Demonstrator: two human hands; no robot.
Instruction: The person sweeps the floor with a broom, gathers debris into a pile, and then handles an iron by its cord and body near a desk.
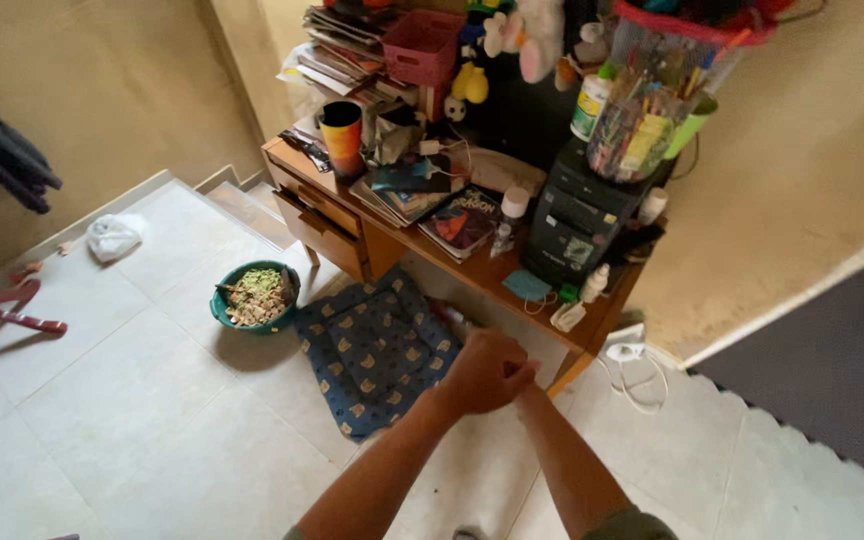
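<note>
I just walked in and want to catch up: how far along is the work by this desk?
Seemingly done: the green basin is full of scraps and the blue cushion lies flat on the floor. In hand: nothing; the left hand is closed over the right hand. Left: the wooden desk is piled with books and clutter.

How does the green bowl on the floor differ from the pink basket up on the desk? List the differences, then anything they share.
The green bowl is round; the pink basket is boxy with slotted sides. The green bowl sits low on the floor tiles beside the blue cushion; the pink basket rests high on stacked papers on the desk. The bowl visibly holds greenish scraps; the basket's contents cannot be seen. Both are open-topped containers.
</note>
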